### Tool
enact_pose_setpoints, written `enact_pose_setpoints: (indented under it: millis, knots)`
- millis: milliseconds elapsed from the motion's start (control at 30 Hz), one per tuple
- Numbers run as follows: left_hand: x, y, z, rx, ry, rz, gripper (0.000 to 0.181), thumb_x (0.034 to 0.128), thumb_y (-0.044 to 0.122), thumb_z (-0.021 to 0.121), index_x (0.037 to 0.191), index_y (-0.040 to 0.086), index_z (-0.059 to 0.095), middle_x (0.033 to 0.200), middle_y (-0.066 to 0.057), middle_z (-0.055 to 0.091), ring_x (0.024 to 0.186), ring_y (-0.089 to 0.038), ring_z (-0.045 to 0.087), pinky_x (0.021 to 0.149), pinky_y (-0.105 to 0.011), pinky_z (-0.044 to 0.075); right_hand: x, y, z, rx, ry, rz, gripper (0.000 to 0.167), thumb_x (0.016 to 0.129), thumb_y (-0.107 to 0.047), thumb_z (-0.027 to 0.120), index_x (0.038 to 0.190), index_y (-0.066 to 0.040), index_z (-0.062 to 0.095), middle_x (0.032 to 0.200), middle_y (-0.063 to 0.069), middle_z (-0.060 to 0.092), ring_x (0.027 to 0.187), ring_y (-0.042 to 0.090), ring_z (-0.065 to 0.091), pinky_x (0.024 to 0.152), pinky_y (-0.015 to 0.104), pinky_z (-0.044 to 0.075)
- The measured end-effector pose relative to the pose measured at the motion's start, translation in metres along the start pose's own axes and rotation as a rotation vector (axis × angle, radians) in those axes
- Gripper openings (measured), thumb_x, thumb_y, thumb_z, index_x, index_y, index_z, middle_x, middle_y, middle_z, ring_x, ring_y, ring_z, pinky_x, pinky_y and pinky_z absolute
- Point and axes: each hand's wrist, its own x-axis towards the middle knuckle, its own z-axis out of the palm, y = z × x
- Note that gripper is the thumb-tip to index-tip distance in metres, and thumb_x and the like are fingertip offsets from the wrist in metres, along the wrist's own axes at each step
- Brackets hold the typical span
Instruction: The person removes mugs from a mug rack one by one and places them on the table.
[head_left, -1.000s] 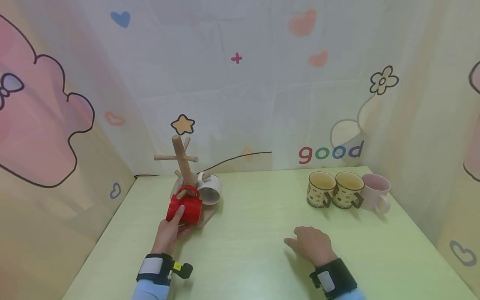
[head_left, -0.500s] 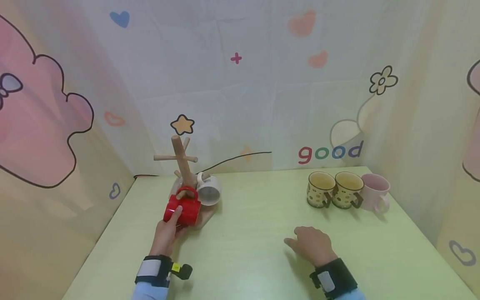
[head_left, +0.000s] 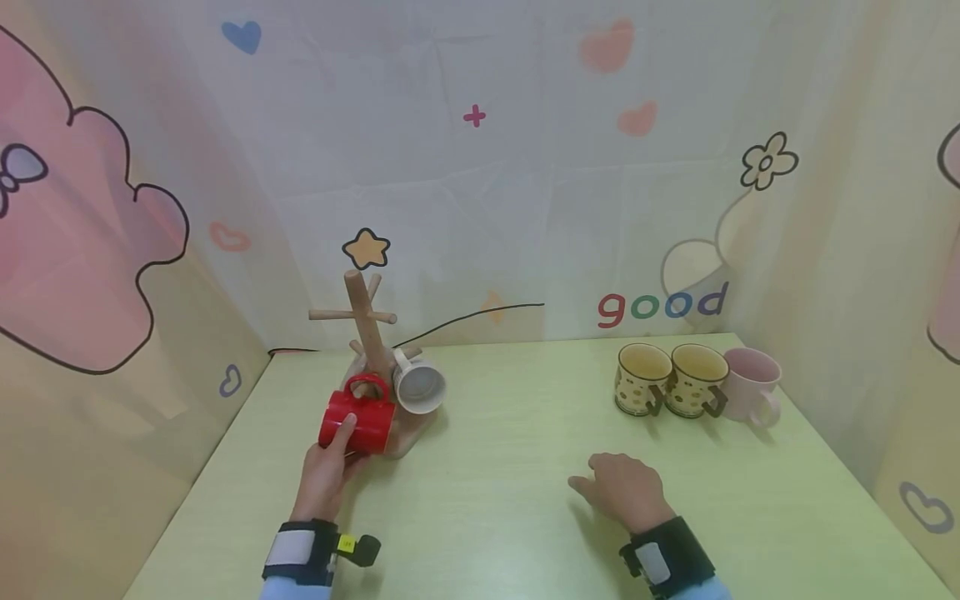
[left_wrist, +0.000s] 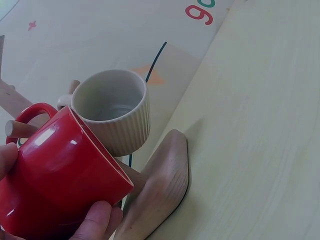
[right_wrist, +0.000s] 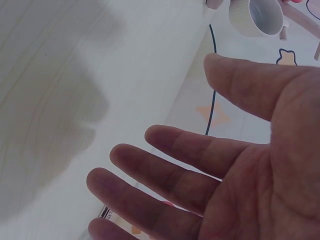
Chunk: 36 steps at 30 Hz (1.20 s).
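My left hand [head_left: 326, 475] grips a red mug [head_left: 358, 423] lying on its side, handle up, at the front of a wooden mug tree [head_left: 367, 329]. In the left wrist view, the thumb and fingers press the red mug [left_wrist: 60, 175] from both sides. A peg end [left_wrist: 19, 129] shows within its handle loop. Behind the red mug, a white ribbed mug [left_wrist: 117, 112] hangs tilted by its handle from another peg. My right hand [head_left: 622, 492] hovers over the table with relaxed fingers [right_wrist: 190, 150], holding nothing.
Two cream patterned mugs [head_left: 642, 379] and a pink mug [head_left: 748, 383] stand side by side at the back right of the pale table [head_left: 510, 500]. A printed curtain [head_left: 480, 192] hangs behind the table. The tree's upper pegs [head_left: 330, 315] hold no mugs.
My left hand and the red mug have shifted slightly left and toward me, with the handle moving outward along the peg. The white mug has tilted a little. My right hand stays still.
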Motion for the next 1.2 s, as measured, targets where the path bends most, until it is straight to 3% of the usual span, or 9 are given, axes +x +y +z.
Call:
enact_pose_setpoints:
  millis: [400,733,933,1200]
  knots:
    - [-0.012,0.001,-0.005,0.044,0.018,0.026,0.105,0.0875,0.061,0.065,0.156,0.002,0.011,0.153,-0.02,0.032,0.127,-0.039,0.047,0.099,-0.032,0.047,-0.001,-0.001,0.0,0.002,0.027,-0.021,0.035,0.093,-0.038,0.065,0.095,-0.003,0.068,0.074,0.003,0.058,0.065,0.02,0.051,0.054,0.035,0.041]
    - [-0.024,0.005,-0.008,0.035,0.051,0.019,0.103,0.0885,0.056,0.067,0.156,0.003,0.01,0.153,-0.019,0.031,0.128,-0.037,0.044,0.101,-0.036,0.046,-0.002,-0.003,-0.003,-0.004,0.02,-0.024,0.035,0.093,-0.037,0.065,0.099,-0.002,0.069,0.079,0.005,0.062,0.067,0.02,0.052,0.057,0.037,0.045]
    - [-0.032,0.01,-0.009,0.013,0.068,0.012,0.106,0.0872,0.059,0.067,0.156,0.004,0.008,0.154,-0.02,0.029,0.129,-0.038,0.043,0.092,-0.029,0.05,-0.002,-0.003,-0.003,-0.001,0.023,-0.028,0.036,0.092,-0.037,0.065,0.099,-0.002,0.069,0.081,0.006,0.064,0.067,0.02,0.053,0.057,0.038,0.046]
    - [-0.041,0.019,-0.007,-0.007,0.074,0.048,0.106,0.0867,0.054,0.071,0.157,0.007,0.006,0.156,-0.017,0.027,0.131,-0.038,0.042,0.094,-0.031,0.05,-0.001,-0.003,-0.002,0.0,0.023,-0.025,0.036,0.092,-0.038,0.066,0.099,-0.002,0.069,0.08,0.005,0.064,0.067,0.02,0.053,0.056,0.037,0.046]
